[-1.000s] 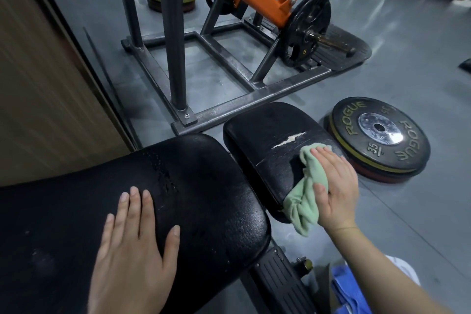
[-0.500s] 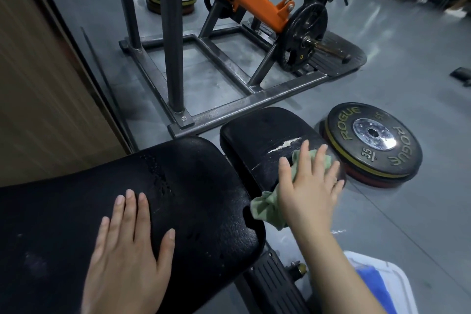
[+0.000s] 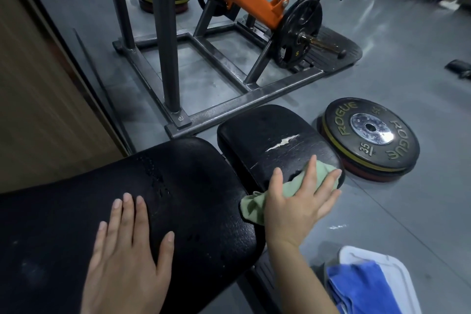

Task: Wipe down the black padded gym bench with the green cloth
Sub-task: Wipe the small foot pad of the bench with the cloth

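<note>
Pressing flat, both hands stay splayed: right hand (image 3: 295, 201) on crumpled green cloth (image 3: 254, 205), left hand (image 3: 127, 257) on pebbled bench (image 3: 198, 186).

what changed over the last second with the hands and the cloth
The right hand went from gripping the bunched green cloth at the right edge of the small seat pad to pressing it flat with spread fingers, sliding it toward the gap by the large back pad. The left hand stayed flat on the back pad. The Rogue plates on the floor did not move.
</note>
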